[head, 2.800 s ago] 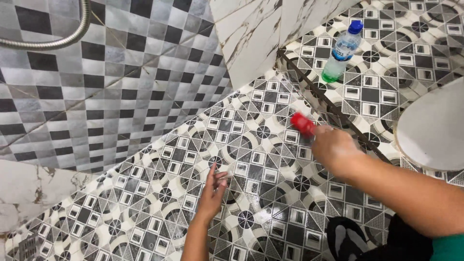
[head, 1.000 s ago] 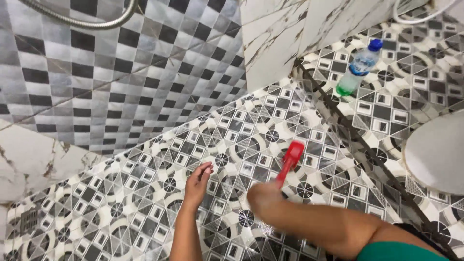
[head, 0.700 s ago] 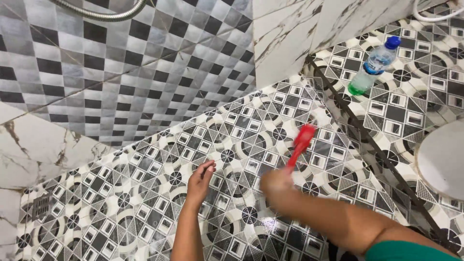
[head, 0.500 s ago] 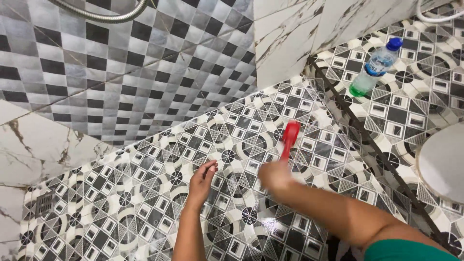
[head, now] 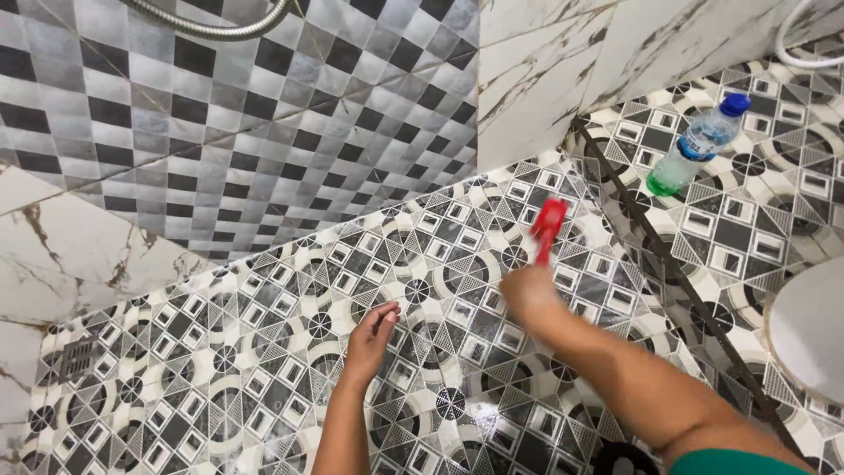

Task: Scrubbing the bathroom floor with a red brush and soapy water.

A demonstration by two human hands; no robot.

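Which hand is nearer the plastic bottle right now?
Right. The right hand holds the red brush, down-left of the bottle; the left hand lies flat on the floor, farther left.

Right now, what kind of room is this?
Probably a bathroom's shower area: a metal shower hose hangs on the tiled wall, a floor drain sits in the patterned floor, and a white toilet stands nearby.

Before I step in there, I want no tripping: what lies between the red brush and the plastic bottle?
In the head view, between the red brush and the plastic bottle lies patterned floor tile crossed by a dark threshold strip; nothing else.
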